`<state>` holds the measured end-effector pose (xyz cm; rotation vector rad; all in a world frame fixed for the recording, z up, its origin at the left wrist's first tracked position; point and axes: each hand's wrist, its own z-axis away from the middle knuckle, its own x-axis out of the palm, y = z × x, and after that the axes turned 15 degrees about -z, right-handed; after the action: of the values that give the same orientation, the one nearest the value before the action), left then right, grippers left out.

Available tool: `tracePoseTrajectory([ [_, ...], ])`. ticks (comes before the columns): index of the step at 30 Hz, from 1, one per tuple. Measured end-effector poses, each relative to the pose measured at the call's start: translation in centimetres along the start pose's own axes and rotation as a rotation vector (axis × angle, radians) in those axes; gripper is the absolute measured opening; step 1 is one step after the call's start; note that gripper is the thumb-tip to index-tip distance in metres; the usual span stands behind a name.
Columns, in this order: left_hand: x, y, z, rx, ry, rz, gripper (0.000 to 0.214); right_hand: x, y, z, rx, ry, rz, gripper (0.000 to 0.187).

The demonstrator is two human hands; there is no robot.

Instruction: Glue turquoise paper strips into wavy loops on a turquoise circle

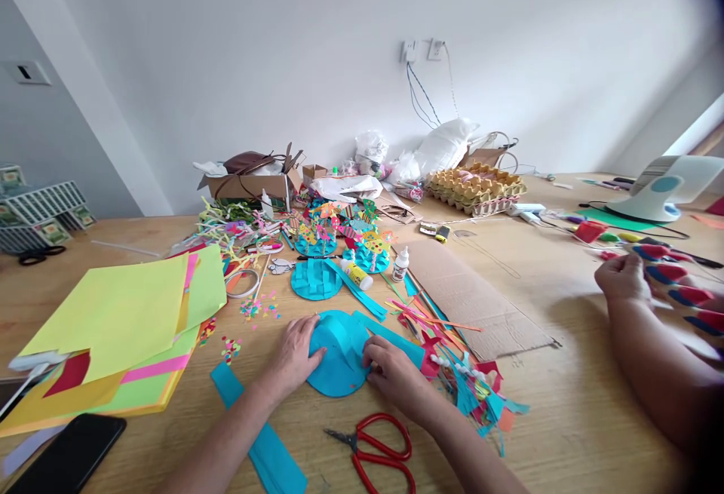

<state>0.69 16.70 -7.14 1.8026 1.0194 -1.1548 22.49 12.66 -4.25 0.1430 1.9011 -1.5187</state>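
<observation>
A blue paper disc (333, 381) lies in front of me, with an arched blue paper strip (331, 332) curving up across its top. My left hand (294, 354) grips the disc's left edge, thumb on top near the arch. At the right edge, my right hand (393, 373) has its fingers closed around the strip's lower end; the fingertips are partly hidden. Red-handled scissors (381, 449) rest nearer to me, blades slightly apart. More blue strips lie at lower left (265, 441) and beyond my right hand (390, 335).
Behind stand a woven blue disc (317, 280), a glue stick (357, 275), a white glue bottle (400, 264) and fish decorations (370, 241). Coloured paper sheets (113, 305) and a phone (71, 452) are left; cardboard (469, 298) and paper scraps (480, 396) right. Another person's hand (625, 279) is far right.
</observation>
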Motion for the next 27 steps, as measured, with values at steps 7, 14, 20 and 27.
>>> tracePoseTrajectory([
  [7, 0.2, 0.0, 0.1, -0.012, 0.012, 0.016, 0.049, -0.5, 0.0, -0.4, -0.024, -0.071, 0.005, 0.024],
  [14, 0.6, -0.2, 0.1, -0.030, 0.009, 0.025, 0.049, -0.6, 1.1, -0.4, -0.078, -0.094, -0.011, 0.027],
  [20, 0.5, -0.2, 0.1, -0.047, 0.000, 0.036, 0.050, -0.7, 1.0, -0.5, -0.048, -0.093, -0.001, 0.026],
  [27, 0.3, -0.2, 0.2, -0.009, -0.013, 0.041, 0.056, -0.8, 0.1, -0.4, -0.018, -0.045, -0.001, 0.029],
])
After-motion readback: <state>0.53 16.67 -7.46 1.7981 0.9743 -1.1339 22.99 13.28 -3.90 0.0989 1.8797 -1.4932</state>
